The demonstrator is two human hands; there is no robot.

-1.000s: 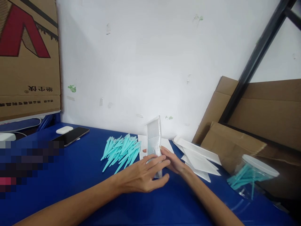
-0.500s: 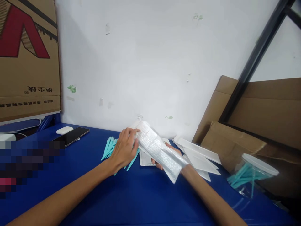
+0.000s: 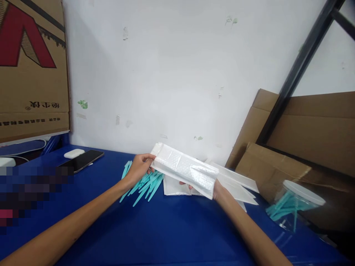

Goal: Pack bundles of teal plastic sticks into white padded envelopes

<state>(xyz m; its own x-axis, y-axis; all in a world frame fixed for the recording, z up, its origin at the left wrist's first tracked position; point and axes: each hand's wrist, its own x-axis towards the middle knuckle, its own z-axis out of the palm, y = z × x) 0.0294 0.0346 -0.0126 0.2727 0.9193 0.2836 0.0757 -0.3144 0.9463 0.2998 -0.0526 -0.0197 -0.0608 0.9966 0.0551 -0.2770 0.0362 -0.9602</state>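
A long white padded bubble mailer (image 3: 184, 168) is raised at a slant above the blue table, its upper end to the left. My left hand (image 3: 141, 166) pinches that left end between thumb and fingers. Behind the lower right end is my right hand (image 3: 218, 189), gripping the mailer from underneath; most of it is hidden, and only a few fingertips show below the mailer's edge. Under and beside my left hand lies a loose pile of turquoise plastic sticks (image 3: 148, 186). More white mailers (image 3: 235, 188) are spread on the table behind my right hand.
On the right, a clear tub with a white lid (image 3: 303, 193) lies tilted with turquoise sticks inside. Cardboard (image 3: 273, 166) leans behind it near a black metal bar (image 3: 299, 70). A phone (image 3: 84, 160) and a white case (image 3: 74, 153) lie left, below a large carton (image 3: 33, 85).
The mailer has turned flatter, its lower right end rising. My left hand has shifted from lying over its upper part to pinching its left end, uncovering more turquoise sticks.
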